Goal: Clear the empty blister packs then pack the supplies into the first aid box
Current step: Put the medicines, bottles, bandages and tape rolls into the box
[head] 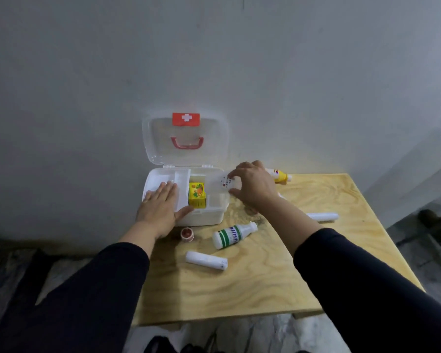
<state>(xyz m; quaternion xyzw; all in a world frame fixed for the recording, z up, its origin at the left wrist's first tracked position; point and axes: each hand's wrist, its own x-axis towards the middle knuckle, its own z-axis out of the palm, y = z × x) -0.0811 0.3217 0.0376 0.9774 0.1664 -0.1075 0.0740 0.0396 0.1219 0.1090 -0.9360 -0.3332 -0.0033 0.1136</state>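
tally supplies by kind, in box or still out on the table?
Bottles: 2 — green-striped bottle, yellow bottle
White rolls: 3 —, one in right hand at the box
Yellow carton: 1
Red jar: 1
Total: 7

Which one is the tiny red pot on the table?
Find the open white first aid box against the wall. Just in front of its near-left corner, beside the left hand, sits a tiny round pot. It is the only red, squat item; the others are white bottles and rolls.

White first aid box (201, 217) stands open at the table's 11 o'clock (lid upright); yellow carton (197, 194) inside its middle compartment.
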